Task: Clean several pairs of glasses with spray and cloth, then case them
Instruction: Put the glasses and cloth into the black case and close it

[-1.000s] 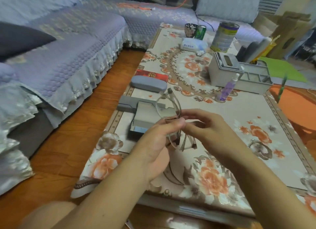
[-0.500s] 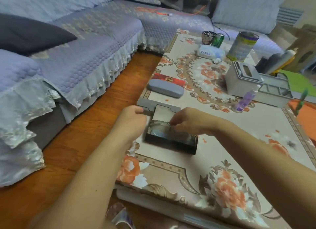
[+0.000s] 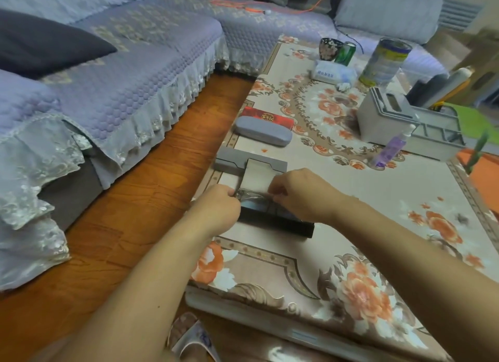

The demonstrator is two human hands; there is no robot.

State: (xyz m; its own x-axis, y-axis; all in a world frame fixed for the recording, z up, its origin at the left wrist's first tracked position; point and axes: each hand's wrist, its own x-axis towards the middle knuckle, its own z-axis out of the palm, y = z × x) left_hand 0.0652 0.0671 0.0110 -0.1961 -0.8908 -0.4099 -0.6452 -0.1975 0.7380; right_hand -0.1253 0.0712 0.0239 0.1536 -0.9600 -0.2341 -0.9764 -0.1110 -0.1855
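A dark open glasses case lies near the table's left edge, its pale lid folded back. Clear-framed glasses lie inside it, mostly hidden by my hands. My left hand holds the case's left end with curled fingers. My right hand pinches the glasses over the case's middle. A closed grey case lies farther back. A purple spray bottle stands to the right.
A grey flat case lies behind the open one, a red packet beyond. A grey organiser, tissue pack, tin, can and mug stand at the back. A sofa runs along the left, a slipper below.
The glasses went from held up in both hands down into the open case. Both hands now sit at the case, and the view has tilted down and left.
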